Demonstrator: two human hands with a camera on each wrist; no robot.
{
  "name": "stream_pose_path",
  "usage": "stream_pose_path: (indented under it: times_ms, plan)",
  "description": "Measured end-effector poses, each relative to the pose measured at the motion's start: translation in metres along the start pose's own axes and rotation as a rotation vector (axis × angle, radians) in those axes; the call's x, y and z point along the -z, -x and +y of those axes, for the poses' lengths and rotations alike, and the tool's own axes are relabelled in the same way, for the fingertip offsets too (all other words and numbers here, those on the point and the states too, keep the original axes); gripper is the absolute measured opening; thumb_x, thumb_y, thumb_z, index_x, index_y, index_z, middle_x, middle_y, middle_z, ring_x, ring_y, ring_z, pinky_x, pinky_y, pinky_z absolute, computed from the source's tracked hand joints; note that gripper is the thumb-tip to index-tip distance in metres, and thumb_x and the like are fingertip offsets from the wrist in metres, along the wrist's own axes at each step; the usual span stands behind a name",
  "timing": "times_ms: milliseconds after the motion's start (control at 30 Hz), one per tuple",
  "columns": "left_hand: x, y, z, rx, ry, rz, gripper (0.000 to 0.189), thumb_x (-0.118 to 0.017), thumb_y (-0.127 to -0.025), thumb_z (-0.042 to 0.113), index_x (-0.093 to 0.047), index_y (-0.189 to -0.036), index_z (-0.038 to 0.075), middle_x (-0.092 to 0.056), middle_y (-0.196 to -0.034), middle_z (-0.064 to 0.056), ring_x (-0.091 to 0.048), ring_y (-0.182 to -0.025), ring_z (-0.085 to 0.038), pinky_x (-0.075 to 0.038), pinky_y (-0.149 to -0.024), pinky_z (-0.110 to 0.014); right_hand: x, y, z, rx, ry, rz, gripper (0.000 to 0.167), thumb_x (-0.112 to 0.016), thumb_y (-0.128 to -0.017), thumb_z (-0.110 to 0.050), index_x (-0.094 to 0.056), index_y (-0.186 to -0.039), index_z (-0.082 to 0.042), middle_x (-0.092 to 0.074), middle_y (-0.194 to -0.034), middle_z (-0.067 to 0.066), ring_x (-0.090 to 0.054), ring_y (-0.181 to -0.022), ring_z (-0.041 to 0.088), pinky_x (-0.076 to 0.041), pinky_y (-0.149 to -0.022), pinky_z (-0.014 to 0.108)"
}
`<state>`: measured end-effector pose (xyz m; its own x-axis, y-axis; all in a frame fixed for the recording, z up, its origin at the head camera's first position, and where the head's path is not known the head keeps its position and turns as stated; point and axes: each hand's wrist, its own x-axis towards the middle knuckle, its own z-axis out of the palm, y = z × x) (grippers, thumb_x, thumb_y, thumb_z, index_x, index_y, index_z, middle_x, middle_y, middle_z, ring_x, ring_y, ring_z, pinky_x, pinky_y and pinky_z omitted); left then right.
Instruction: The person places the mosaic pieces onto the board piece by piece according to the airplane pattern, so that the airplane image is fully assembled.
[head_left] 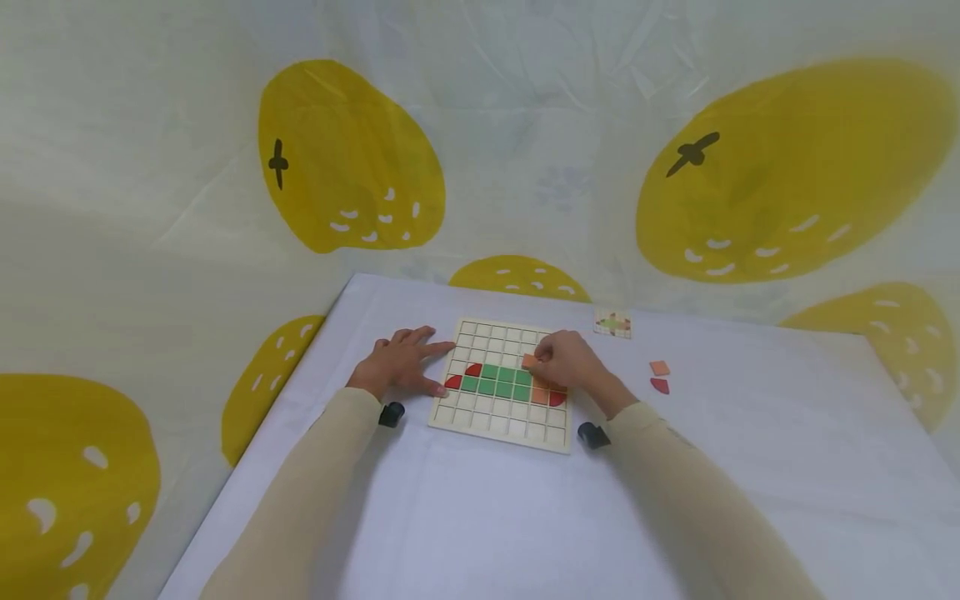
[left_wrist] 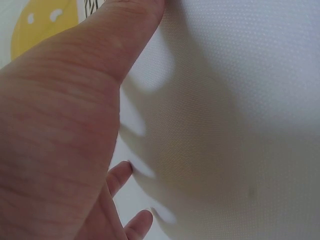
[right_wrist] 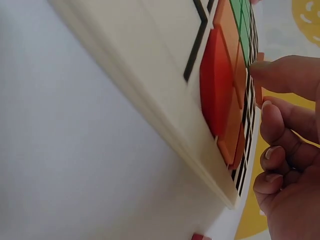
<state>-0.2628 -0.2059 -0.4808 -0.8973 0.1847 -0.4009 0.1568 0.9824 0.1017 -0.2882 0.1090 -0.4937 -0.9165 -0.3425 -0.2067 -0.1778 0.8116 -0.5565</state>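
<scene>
A pale square grid board (head_left: 487, 423) lies on the white table. Across its middle run green square tiles (head_left: 487, 387), with red rounded tiles (head_left: 453, 382) at the left and another red rounded tile (right_wrist: 216, 85) at the right beside orange squares (head_left: 540, 396). My right hand (head_left: 567, 364) pinches an orange square tile (head_left: 529, 361) between thumb and forefinger, just above the green rows; in the right wrist view its other fingers are curled. My left hand (head_left: 401, 364) spreads its fingers at the board's left side, thumb and forefinger at the edge.
Right of the board lie a loose orange square (head_left: 659, 367) and a red rounded piece (head_left: 660, 386). A small pattern card (head_left: 612, 323) sits near the table's back edge. Behind hangs a white cloth with big yellow fruit prints (head_left: 352, 158).
</scene>
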Motion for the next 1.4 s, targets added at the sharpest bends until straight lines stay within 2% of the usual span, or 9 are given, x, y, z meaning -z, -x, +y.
stream_pose_path:
  times_ms: [133, 433, 700, 1000, 1400]
  plan:
    - [-0.001, -0.001, 0.000, 0.000, 0.002, -0.003, 0.098, -0.076, -0.078, 0.073, -0.028, -0.161, 0.052, -0.016, -0.177, -0.001, -0.017, -0.160, -0.039, -0.021, -0.126, -0.069, -0.003, 0.000, -0.005, 0.036, 0.023, 0.007, 0.023, -0.076, -0.093, -0.027, -0.078, -0.106, -0.008, -0.072, -0.099, 0.007, -0.060, -0.094, 0.023, -0.052, -0.077, 0.030]
    - [-0.001, 0.001, 0.002, -0.006, -0.001, 0.004, 0.096, -0.076, -0.079, 0.072, -0.029, -0.161, 0.051, -0.016, -0.177, -0.001, -0.018, -0.160, -0.038, -0.021, -0.126, -0.069, -0.009, -0.005, -0.012, 0.034, 0.033, 0.004, 0.028, -0.075, -0.093, -0.027, -0.077, -0.113, -0.008, -0.073, -0.106, 0.007, -0.060, -0.096, 0.023, -0.054, -0.082, 0.033]
    - [-0.002, 0.001, 0.002, -0.009, -0.009, 0.016, 0.096, -0.076, -0.079, 0.071, -0.029, -0.160, 0.052, -0.017, -0.176, -0.001, -0.019, -0.160, -0.038, -0.023, -0.125, -0.069, -0.013, -0.008, -0.015, 0.069, 0.026, 0.007, 0.028, -0.075, -0.093, -0.026, -0.077, -0.113, -0.007, -0.074, -0.106, 0.008, -0.061, -0.096, 0.023, -0.056, -0.086, 0.035]
    - [-0.003, 0.001, 0.002, -0.006, -0.018, 0.019, 0.096, -0.076, -0.080, 0.071, -0.029, -0.161, 0.052, -0.017, -0.176, -0.001, -0.018, -0.160, -0.038, -0.023, -0.126, -0.068, -0.015, -0.011, -0.019, 0.073, 0.031, -0.010, 0.028, -0.076, -0.095, -0.030, -0.077, -0.112, -0.008, -0.071, -0.100, 0.006, -0.059, -0.093, 0.022, -0.051, -0.078, 0.029]
    - [-0.002, 0.000, 0.000, -0.004, -0.044, 0.018, 0.097, -0.074, -0.079, 0.073, -0.027, -0.161, 0.052, -0.016, -0.177, -0.001, -0.019, -0.160, -0.039, -0.024, -0.125, -0.069, -0.018, -0.015, -0.020, 0.075, 0.031, 0.004, 0.028, -0.074, -0.095, -0.029, -0.077, -0.114, -0.008, -0.071, -0.104, 0.007, -0.059, -0.096, 0.023, -0.054, -0.083, 0.033]
